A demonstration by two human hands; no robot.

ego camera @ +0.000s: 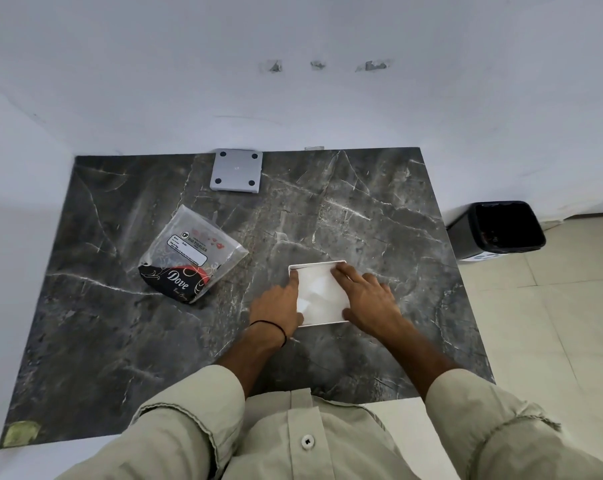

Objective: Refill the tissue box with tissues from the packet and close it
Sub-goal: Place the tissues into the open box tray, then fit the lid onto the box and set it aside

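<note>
Item: tissue box (327, 262), open, sitting on the table (362, 209), with tissues (322, 292) lying inside it. We are pressing them down with both hands: left hand (277, 304) at the box's left edge, right hand (367, 296) over its right side, fingers flat, gripping nothing. Packet (189, 258) lying left of the box; lid (236, 170) lying well beyond it. Risk, as we are judging it: tissues springing up once we are letting go, bunching and jamming the lid.

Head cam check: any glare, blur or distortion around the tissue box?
Head view: soft even light, faint shadows only; wide-angle stretch skews the table edges; tissues in the tissue box wash out white; left hand and right hand look sharp.
</note>
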